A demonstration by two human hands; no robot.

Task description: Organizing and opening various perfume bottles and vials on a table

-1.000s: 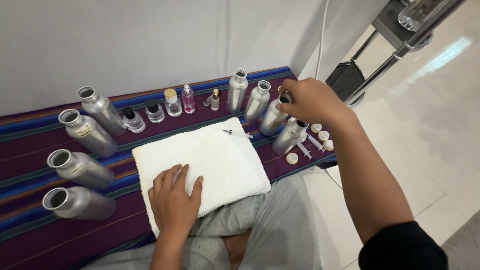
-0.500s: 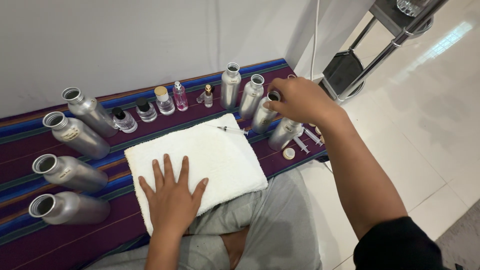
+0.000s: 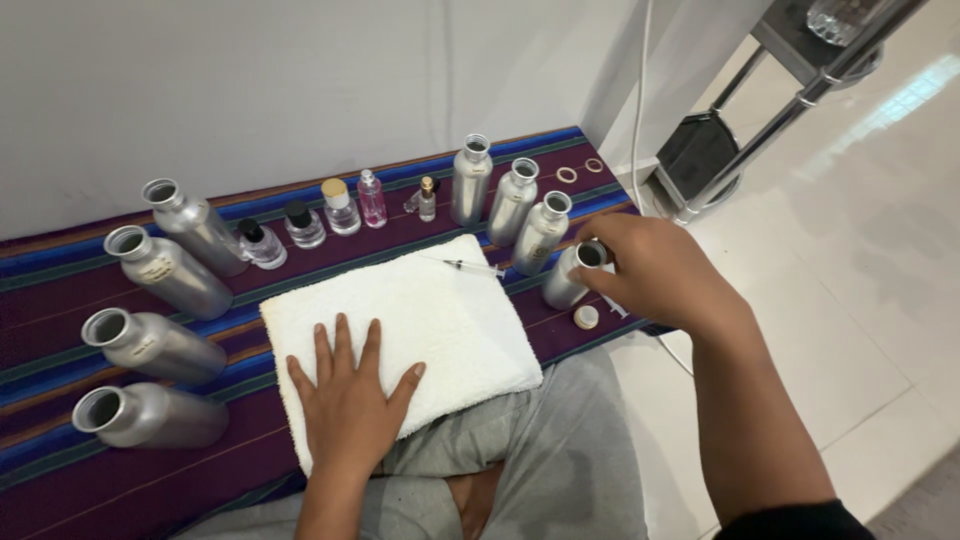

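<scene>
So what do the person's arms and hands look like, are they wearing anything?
Both hands are bare: no gloves, rings, watch or bracelets show. The left hand and its forearm are uncovered to the picture's bottom edge. The right hand leads up a bare forearm to a black sleeve near the elbow. Fingernails are short and plain.

A striped cloth in purple and blue covers the low surface. On it, under the left hand, lies a white towel. To the left of this hand lie four large metal bottles. Beyond it stand small glass bottles. Near the right hand stand four narrow metal bottles, and a small cap lies just beside it.
</scene>
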